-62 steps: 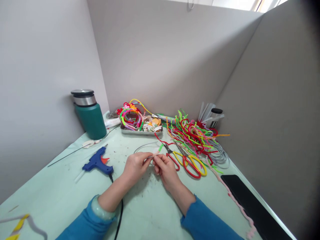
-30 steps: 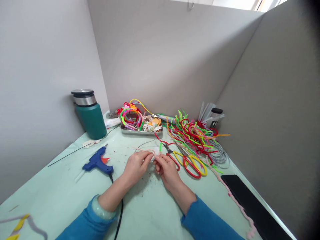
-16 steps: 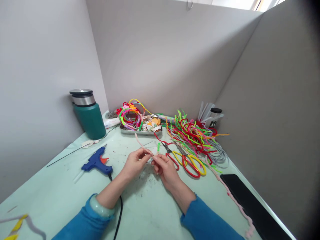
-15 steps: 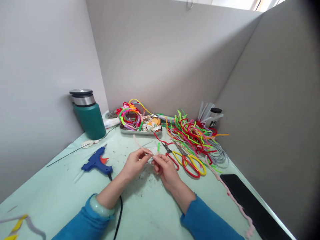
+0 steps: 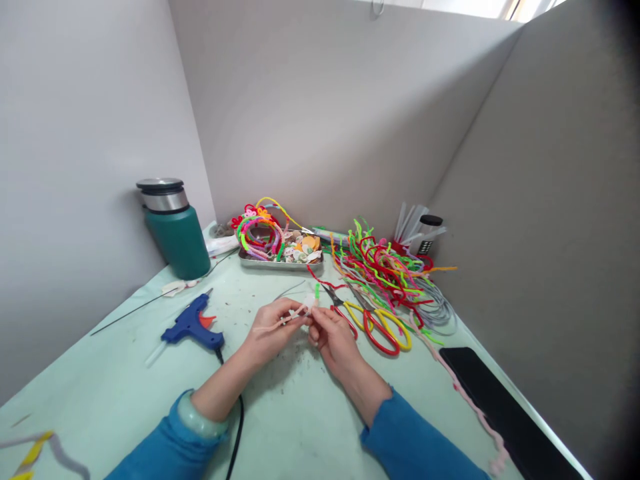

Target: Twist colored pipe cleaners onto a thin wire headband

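Note:
A pale pink pipe cleaner (image 5: 275, 326) lies across the back of my left hand (image 5: 267, 340), its inner end running to the fingertips. That hand is closed in a pinch near the middle of the table. My right hand (image 5: 336, 341) meets it from the right, thumb and fingers pressed on the same pink piece. A small white piece (image 5: 310, 301) and a short green fuzzy piece (image 5: 317, 291) show just beyond the fingertips; whether they are joined to the pink one I cannot tell. Two pairs of scissors (image 5: 383, 332) with red and yellow handles lie right of my right hand.
A blue glue gun (image 5: 193, 323) with a black cord lies left of my left hand, before a green flask (image 5: 176, 240). Behind are a metal tray (image 5: 280, 265) of craft pieces and a tangled pipe-cleaner pile (image 5: 385, 267). A black slab (image 5: 500, 407) lies right.
The pink pipe cleaner's free end, which pointed up and away beyond my left hand, now lies back over that hand. My right hand has hardly moved.

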A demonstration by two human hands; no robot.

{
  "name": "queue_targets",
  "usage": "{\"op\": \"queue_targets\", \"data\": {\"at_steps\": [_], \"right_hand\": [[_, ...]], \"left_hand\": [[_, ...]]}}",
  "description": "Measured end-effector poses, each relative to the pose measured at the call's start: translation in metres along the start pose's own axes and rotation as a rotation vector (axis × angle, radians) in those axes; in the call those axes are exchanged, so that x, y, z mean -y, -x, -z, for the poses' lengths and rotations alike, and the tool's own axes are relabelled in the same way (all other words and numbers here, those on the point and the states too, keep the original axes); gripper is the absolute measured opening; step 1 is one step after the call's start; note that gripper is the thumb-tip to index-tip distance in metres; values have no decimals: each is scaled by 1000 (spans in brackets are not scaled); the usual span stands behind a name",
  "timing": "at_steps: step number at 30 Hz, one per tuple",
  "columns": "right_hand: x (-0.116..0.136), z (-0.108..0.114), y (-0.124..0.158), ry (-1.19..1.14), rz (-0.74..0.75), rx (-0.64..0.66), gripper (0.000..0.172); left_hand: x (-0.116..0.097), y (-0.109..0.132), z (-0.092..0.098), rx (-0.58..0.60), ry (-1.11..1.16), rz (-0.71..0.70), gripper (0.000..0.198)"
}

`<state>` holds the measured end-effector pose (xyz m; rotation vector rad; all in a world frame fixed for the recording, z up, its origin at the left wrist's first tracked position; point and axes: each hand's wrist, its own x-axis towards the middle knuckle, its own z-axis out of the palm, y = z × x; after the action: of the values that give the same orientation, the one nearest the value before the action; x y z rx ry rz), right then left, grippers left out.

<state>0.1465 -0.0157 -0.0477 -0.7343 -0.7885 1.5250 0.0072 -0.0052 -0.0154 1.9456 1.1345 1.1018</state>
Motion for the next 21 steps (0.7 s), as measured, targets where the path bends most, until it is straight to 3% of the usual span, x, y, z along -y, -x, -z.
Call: {"op": "queue_targets", "data": {"at_steps": [12,21], "right_hand": [[-2,1,-1,63,18,-9,27],[1,-1,2,128,-16,14,27]], "left_hand": [[1,3,-2,-25,-132,-201,23],[4,4,-2,-61,-221,-237,25]]}}
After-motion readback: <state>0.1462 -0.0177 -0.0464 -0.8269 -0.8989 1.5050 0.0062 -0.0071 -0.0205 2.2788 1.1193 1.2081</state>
